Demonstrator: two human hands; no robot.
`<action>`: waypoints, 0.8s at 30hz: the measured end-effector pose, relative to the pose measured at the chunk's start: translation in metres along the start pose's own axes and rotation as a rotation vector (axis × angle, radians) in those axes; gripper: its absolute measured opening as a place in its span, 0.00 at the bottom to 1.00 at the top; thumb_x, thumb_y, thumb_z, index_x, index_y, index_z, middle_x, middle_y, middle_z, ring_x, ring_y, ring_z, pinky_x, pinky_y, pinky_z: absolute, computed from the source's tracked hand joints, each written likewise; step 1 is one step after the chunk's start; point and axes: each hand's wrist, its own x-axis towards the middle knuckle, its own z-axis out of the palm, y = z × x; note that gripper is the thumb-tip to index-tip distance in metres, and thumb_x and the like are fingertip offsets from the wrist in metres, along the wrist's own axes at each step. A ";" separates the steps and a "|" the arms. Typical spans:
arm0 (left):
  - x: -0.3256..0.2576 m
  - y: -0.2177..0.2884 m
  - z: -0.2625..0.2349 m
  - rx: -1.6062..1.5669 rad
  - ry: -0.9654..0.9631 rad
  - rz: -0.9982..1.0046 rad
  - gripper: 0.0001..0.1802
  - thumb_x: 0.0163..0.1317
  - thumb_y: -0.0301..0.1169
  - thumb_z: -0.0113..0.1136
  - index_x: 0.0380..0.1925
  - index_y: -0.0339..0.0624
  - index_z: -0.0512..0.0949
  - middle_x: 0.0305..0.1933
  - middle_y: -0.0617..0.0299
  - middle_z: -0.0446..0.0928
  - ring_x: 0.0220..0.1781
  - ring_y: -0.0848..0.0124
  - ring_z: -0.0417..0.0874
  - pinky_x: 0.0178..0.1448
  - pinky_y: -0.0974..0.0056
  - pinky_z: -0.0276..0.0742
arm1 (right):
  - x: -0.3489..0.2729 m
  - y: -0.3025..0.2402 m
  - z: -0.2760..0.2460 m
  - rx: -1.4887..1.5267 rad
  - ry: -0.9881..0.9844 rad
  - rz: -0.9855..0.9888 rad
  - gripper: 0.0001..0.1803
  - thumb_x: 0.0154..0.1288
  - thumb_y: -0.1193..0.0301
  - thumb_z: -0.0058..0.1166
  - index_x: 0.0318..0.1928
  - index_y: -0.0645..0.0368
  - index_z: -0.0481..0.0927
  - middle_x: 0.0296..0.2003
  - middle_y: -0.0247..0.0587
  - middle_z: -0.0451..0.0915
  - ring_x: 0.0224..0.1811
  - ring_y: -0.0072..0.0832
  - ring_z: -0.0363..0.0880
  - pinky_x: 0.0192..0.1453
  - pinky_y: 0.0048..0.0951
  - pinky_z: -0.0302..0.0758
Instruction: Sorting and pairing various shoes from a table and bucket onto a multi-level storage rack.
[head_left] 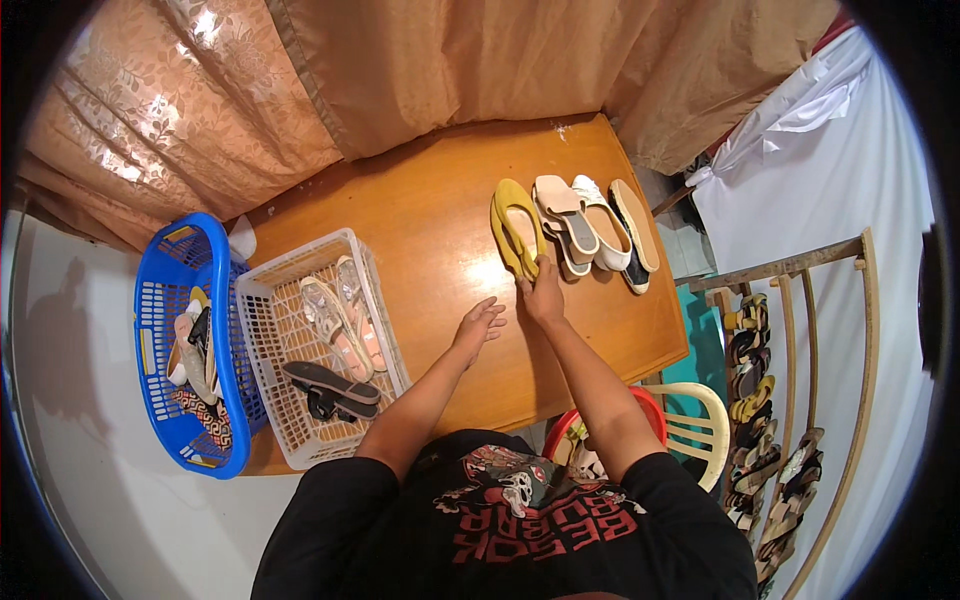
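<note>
My right hand (543, 292) is closed on the heel end of a yellow flat shoe (505, 232) at the left end of a row of footwear on the table. Whether a second yellow shoe lies under it is hard to make out. Over the tabletop, a little left of it, my left hand (478, 328) is open and holds nothing. Right of the yellow shoe come beige slide sandals (556, 190), white shoes (614, 250), and a pair with tan soles and black uppers (640, 232). All of them lie side by side, pointing away from me.
To my left, a white plastic basket (262, 345) holds clear-strapped shoes (340, 325) and dark sandals (335, 388). Beside it stands a blue laundry basket (150, 350) with more shoes. A red tub (655, 412) rests on a cream chair (708, 425); a wooden shoe rack (868, 330) stands right.
</note>
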 end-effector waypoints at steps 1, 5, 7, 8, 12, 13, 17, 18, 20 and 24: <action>0.001 -0.001 0.001 -0.002 -0.005 0.002 0.27 0.74 0.36 0.44 0.71 0.44 0.60 0.67 0.58 0.71 0.61 0.64 0.76 0.62 0.56 0.72 | -0.004 0.000 0.000 -0.005 0.004 -0.001 0.26 0.65 0.65 0.58 0.59 0.54 0.62 0.55 0.57 0.68 0.50 0.58 0.76 0.49 0.51 0.76; 0.001 -0.004 0.007 -0.025 0.001 0.005 0.28 0.73 0.36 0.44 0.72 0.44 0.59 0.68 0.58 0.70 0.62 0.64 0.75 0.62 0.56 0.71 | -0.030 -0.002 -0.003 0.034 -0.050 0.071 0.24 0.65 0.66 0.58 0.55 0.59 0.62 0.51 0.61 0.68 0.51 0.61 0.73 0.49 0.51 0.74; 0.002 -0.006 0.011 -0.024 -0.002 0.009 0.29 0.73 0.36 0.44 0.72 0.45 0.58 0.69 0.58 0.69 0.63 0.64 0.75 0.63 0.56 0.71 | -0.048 0.003 -0.001 0.054 0.006 0.029 0.24 0.65 0.66 0.58 0.55 0.59 0.62 0.50 0.60 0.68 0.50 0.60 0.73 0.49 0.51 0.74; 0.003 -0.007 0.013 -0.043 0.003 0.002 0.29 0.72 0.36 0.44 0.72 0.45 0.58 0.68 0.59 0.69 0.63 0.64 0.75 0.62 0.56 0.71 | -0.058 0.005 -0.002 0.068 0.006 0.029 0.25 0.64 0.66 0.58 0.55 0.59 0.62 0.49 0.60 0.68 0.49 0.60 0.73 0.48 0.51 0.74; 0.001 -0.014 0.025 -0.046 0.001 -0.005 0.30 0.71 0.35 0.46 0.72 0.47 0.58 0.64 0.61 0.71 0.61 0.66 0.75 0.61 0.57 0.70 | -0.095 0.017 -0.003 0.116 0.033 0.020 0.25 0.61 0.70 0.61 0.55 0.59 0.64 0.52 0.59 0.69 0.51 0.58 0.74 0.50 0.50 0.75; 0.000 -0.016 0.029 -0.033 -0.016 -0.008 0.30 0.71 0.35 0.46 0.72 0.47 0.58 0.64 0.61 0.71 0.61 0.66 0.75 0.61 0.57 0.70 | -0.103 0.022 -0.005 0.115 0.051 0.031 0.25 0.61 0.70 0.61 0.55 0.59 0.64 0.52 0.59 0.69 0.51 0.58 0.74 0.50 0.50 0.75; 0.003 -0.027 0.039 0.053 -0.014 0.002 0.27 0.69 0.33 0.47 0.68 0.45 0.64 0.58 0.63 0.75 0.57 0.70 0.76 0.60 0.61 0.70 | -0.134 0.033 -0.016 0.163 0.124 -0.033 0.16 0.54 0.72 0.65 0.40 0.66 0.74 0.40 0.57 0.75 0.47 0.55 0.75 0.49 0.47 0.74; 0.005 -0.032 0.037 0.099 -0.029 0.019 0.25 0.69 0.32 0.48 0.66 0.43 0.66 0.56 0.62 0.76 0.56 0.70 0.76 0.60 0.62 0.70 | -0.142 0.032 -0.022 0.213 0.045 -0.034 0.16 0.54 0.73 0.65 0.41 0.65 0.76 0.41 0.57 0.75 0.47 0.55 0.76 0.50 0.45 0.74; 0.009 -0.040 0.040 0.165 -0.057 0.067 0.24 0.68 0.31 0.47 0.64 0.41 0.68 0.54 0.61 0.77 0.55 0.69 0.76 0.60 0.63 0.70 | -0.158 0.032 -0.028 0.286 -0.044 -0.017 0.15 0.52 0.74 0.65 0.42 0.63 0.81 0.45 0.56 0.76 0.47 0.52 0.77 0.52 0.42 0.74; 0.004 -0.048 0.062 0.172 -0.125 0.028 0.22 0.66 0.32 0.48 0.57 0.35 0.72 0.51 0.56 0.78 0.55 0.64 0.77 0.61 0.62 0.71 | -0.185 0.050 -0.040 0.322 -0.055 0.002 0.16 0.52 0.74 0.65 0.44 0.62 0.82 0.44 0.54 0.77 0.48 0.49 0.78 0.54 0.39 0.75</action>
